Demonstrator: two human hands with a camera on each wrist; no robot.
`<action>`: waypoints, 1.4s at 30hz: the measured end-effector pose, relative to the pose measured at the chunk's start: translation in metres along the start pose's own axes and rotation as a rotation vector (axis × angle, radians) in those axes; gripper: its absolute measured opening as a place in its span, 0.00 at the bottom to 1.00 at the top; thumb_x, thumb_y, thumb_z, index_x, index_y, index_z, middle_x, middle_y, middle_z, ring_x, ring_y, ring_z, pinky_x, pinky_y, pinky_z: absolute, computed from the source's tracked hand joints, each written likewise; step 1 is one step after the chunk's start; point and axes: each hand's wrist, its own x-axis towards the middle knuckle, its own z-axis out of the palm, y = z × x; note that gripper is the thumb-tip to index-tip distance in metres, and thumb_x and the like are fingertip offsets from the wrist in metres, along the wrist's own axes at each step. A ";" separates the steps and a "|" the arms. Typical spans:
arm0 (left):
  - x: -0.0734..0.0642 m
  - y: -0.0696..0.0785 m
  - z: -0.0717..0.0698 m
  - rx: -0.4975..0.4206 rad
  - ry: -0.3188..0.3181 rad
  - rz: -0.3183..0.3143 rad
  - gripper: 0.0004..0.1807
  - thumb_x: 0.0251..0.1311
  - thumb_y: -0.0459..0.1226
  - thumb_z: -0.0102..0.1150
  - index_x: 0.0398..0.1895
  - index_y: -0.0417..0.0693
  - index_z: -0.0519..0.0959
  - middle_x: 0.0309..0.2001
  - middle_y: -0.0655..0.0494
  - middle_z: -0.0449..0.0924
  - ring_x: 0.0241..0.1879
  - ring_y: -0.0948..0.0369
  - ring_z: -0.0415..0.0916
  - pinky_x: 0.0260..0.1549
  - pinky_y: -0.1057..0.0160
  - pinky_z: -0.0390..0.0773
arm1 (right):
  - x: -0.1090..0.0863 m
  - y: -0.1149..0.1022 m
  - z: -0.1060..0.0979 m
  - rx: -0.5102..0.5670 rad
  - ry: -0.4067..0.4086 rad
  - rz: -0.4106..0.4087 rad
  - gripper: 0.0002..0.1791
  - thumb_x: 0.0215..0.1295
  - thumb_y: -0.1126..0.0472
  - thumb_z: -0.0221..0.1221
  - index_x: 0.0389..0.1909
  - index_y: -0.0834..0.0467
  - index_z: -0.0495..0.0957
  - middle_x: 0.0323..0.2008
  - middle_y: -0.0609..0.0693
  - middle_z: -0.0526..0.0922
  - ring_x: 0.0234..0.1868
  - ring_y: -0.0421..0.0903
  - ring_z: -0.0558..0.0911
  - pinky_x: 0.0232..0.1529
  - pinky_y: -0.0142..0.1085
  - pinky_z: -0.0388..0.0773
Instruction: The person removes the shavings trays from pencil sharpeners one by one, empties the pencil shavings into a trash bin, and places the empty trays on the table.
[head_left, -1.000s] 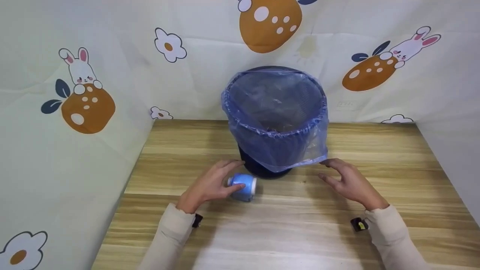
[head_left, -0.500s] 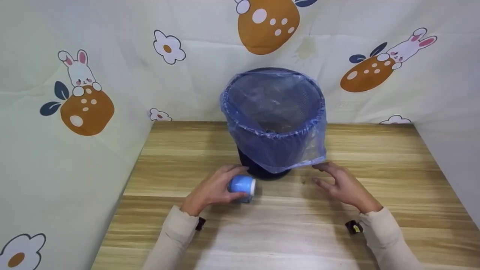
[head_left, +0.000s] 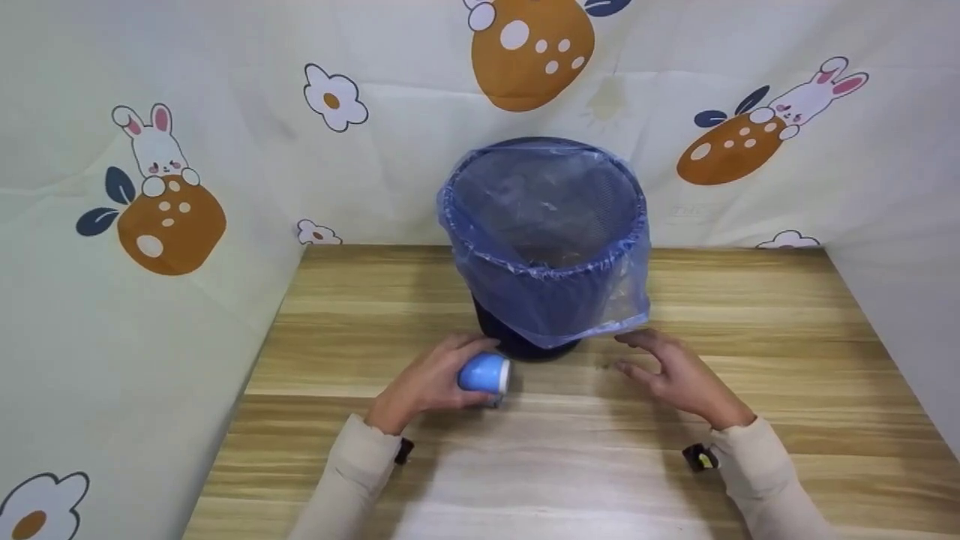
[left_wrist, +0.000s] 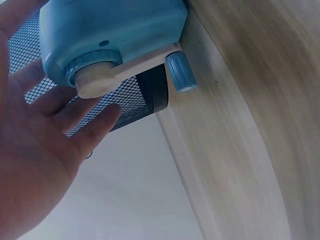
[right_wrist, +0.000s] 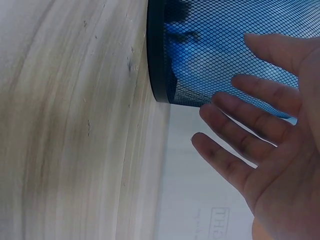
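Head view: on a wood-grain tabletop [head_left: 540,465], the left hand [head_left: 435,379] curves its thumb and fingers round a small blue crank device [head_left: 482,373], perhaps a pencil sharpener. The device leans, its pale end facing right, just in front of a black mesh bin [head_left: 536,351] lined with a blue plastic bag [head_left: 551,307]. Whether it is off the wood cannot be told. The right hand [head_left: 679,375] is empty, fingers relaxed, near the bag's lower corner.

Left wrist view: thumb and index finger flank the blue body; the other fingers extend loosely below the pale crank arm [left_wrist: 142,65] and its blue knob [left_wrist: 180,72]. The grip looks light, so firm pressure on the solid body, not the arm, which may turn, should steady it. The knob sticks out and could snag.

Right wrist view: spread fingers hold nothing beside the mesh; staying clear of the bag seems wise.
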 end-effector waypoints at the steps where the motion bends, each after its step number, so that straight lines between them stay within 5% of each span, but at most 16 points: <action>1: 0.000 0.000 0.000 0.002 -0.001 0.001 0.43 0.49 0.51 0.75 0.68 0.49 0.71 0.64 0.43 0.72 0.63 0.47 0.71 0.56 0.49 0.78 | 0.000 0.000 0.000 0.000 0.002 0.000 0.19 0.63 0.60 0.66 0.52 0.64 0.81 0.53 0.58 0.83 0.57 0.57 0.80 0.58 0.53 0.76; 20: -0.002 -0.001 0.004 0.002 -0.071 -0.048 0.44 0.49 0.46 0.76 0.70 0.50 0.69 0.63 0.44 0.74 0.59 0.49 0.75 0.57 0.49 0.77 | 0.000 0.000 0.004 -0.002 -0.018 0.006 0.18 0.63 0.60 0.66 0.52 0.63 0.81 0.53 0.57 0.83 0.57 0.55 0.80 0.58 0.51 0.76; 42: 0.006 0.001 0.006 -0.069 -0.052 -0.038 0.38 0.49 0.46 0.76 0.64 0.45 0.73 0.52 0.48 0.81 0.46 0.54 0.81 0.47 0.54 0.82 | 0.002 -0.006 0.005 0.003 -0.005 -0.010 0.17 0.63 0.60 0.66 0.52 0.61 0.82 0.53 0.55 0.83 0.57 0.56 0.80 0.57 0.53 0.76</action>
